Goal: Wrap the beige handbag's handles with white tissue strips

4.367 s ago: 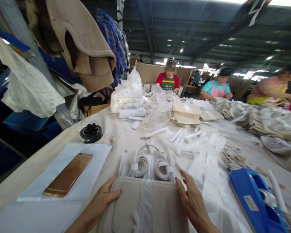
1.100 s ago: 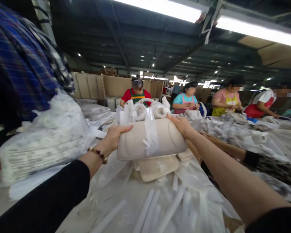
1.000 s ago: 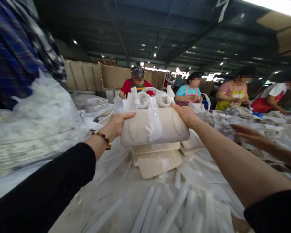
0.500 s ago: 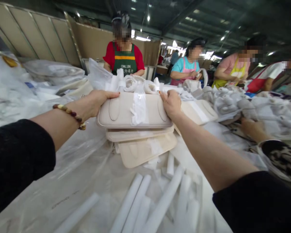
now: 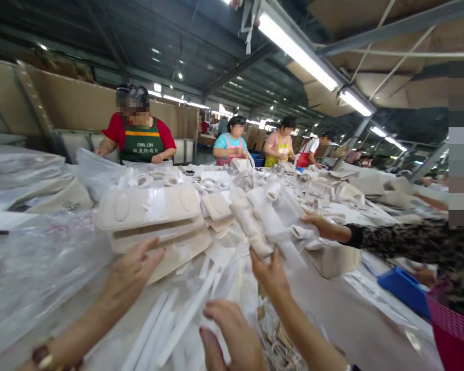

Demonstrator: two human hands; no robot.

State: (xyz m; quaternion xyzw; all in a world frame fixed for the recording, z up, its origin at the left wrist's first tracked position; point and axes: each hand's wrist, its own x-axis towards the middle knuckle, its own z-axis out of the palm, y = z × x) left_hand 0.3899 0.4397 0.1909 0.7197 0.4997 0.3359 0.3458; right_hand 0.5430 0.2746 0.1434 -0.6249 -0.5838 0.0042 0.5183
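My left hand (image 5: 128,272) is open, fingers stretched toward the lowest piece of a stack of beige padded panels (image 5: 149,207), holding nothing. The top panel has a clear tape strip across its middle. My right hand (image 5: 271,272) reaches out from the lower right, and its fingers close on the near end of a white wrapped roll (image 5: 260,243) in a loose bundle of such rolls. Another hand (image 5: 232,335) with curled fingers shows at the bottom edge; I cannot tell whose it is. A co-worker's hand (image 5: 320,225) in a patterned sleeve touches the same bundle from the right.
White foam strips (image 5: 166,319) lie on the cloth-covered table by my hands. Clear plastic bags (image 5: 38,257) are heaped at the left. A blue tape dispenser (image 5: 404,288) and a red basket (image 5: 454,330) stand at the right. Several aproned workers stand along the far side.
Both my hands have let go of the beige panel, which now lies on top of the stack. My hands have drawn back toward me, the right one to the white rolls. The view has swung right.
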